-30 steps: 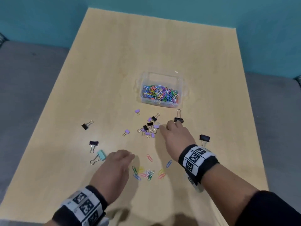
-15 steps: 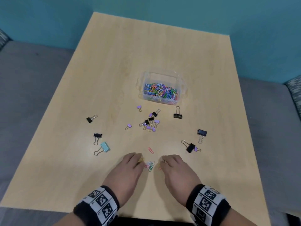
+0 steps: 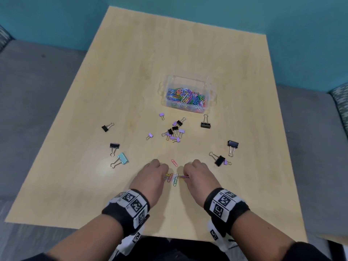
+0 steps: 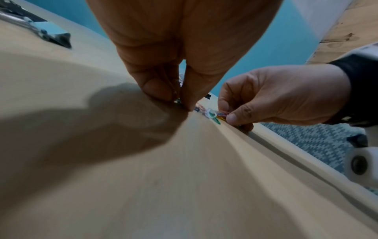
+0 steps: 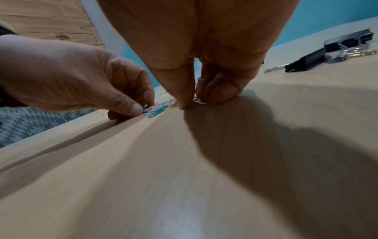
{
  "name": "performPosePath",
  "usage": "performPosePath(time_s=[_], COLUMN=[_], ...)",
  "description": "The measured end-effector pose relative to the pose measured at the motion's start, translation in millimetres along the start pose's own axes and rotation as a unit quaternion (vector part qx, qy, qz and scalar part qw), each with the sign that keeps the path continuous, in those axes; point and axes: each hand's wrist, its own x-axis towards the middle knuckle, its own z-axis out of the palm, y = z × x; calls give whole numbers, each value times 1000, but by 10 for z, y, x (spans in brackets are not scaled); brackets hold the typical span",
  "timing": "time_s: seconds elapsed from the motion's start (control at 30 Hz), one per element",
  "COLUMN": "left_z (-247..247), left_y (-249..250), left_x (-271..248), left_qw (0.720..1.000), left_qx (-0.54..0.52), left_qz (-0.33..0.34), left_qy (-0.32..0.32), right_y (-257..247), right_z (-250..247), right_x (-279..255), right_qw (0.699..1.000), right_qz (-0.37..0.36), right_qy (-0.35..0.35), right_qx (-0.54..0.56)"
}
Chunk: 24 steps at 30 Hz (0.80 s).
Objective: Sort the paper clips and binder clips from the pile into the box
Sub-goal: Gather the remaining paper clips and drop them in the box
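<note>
A small bunch of coloured paper clips [image 3: 174, 179] lies on the table near its front edge, between my two hands. My left hand [image 3: 166, 177] pinches the bunch's left end between thumb and finger [image 4: 181, 103]. From the other side my right hand [image 3: 186, 177] pinches its right end [image 5: 194, 101]. One pink paper clip [image 3: 174, 162] lies loose just beyond them. The clear plastic box [image 3: 209, 91], holding many coloured paper clips, stands mid-table. A pile of small purple and black binder clips [image 3: 174, 131] sits between the box and my hands.
Larger binder clips lie scattered: black ones [image 3: 205, 123] [image 3: 232, 145] [image 3: 219, 160] on the right, black ones [image 3: 106, 127] [image 3: 114, 146] and a light blue one [image 3: 123, 158] on the left. The wooden table [image 3: 131, 72] ends at a teal wall; grey seating flanks it.
My right hand drew back from the binder clip pile to the paper clips near the front edge. My left hand moved right. Both now pinch the clips, which are bunched closer together.
</note>
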Motion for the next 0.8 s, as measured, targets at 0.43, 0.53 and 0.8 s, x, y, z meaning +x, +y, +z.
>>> performPosePath(time_s=[0.43,0.53,0.8], left_z=[-25,-63,-177], left_y=[184,212,344], left_x=[67,92,65], left_qw=[1000,1000,999], left_qx=[-25,-12,20], left_qz=[-3,-11,-38], left_qy=[-13,-22,-31], right_y=[-107,-116,-157], right_z=[-28,-47,-150], right_x=[74,85,63], right_qw=[998,998,996], right_qz=[-47,-39,-37], right_qy=[-24,-30,-46], right_qx=[-22,-43,-69])
